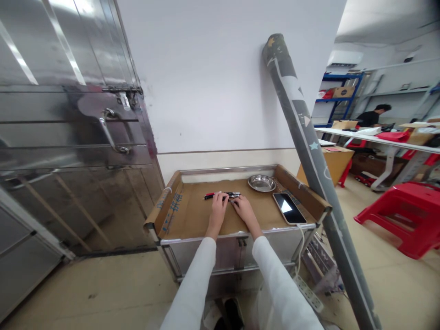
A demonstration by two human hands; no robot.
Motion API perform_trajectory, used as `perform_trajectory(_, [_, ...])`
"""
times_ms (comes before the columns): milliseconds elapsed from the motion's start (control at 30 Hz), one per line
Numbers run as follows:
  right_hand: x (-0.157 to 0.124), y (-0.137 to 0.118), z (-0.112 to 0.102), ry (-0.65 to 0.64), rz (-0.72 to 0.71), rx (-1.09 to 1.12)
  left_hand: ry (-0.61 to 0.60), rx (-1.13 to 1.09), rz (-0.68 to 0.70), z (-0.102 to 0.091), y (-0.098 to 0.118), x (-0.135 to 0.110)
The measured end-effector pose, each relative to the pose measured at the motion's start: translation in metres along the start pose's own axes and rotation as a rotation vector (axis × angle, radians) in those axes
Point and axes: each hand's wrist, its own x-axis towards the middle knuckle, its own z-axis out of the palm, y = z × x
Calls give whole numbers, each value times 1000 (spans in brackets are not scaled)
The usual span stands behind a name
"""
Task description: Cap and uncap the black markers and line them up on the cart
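Note:
A small bundle of pens [208, 196], with red, black and silver parts, lies crosswise on the brown cardboard surface [195, 217] of a small cart. My left hand [219, 205] is closed over its middle, fingers bent around it from above. At the right end, my right hand [243, 208] has its fingers curled in at the pens, with the fingertips partly hidden. To the right of my hands sits a round shiny metal dish [261, 183]. Nearer the cart's right side lies a phone [289, 208], screen up, with a white cable plugged into it.
Cardboard-covered rims [302, 190] edge the cart. A long grey patterned roll [309, 133] leans on the wall along its right side. Left is a metal door [68, 137]. A power strip [309, 293] and red stool [405, 215] are at right; a person [371, 118] sits farther back.

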Motion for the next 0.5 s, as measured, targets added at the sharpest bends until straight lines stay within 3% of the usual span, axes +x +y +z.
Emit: perform_trajectory(500, [-2, 0, 0, 53, 109, -138, 49, 3, -63, -1, 0, 0])
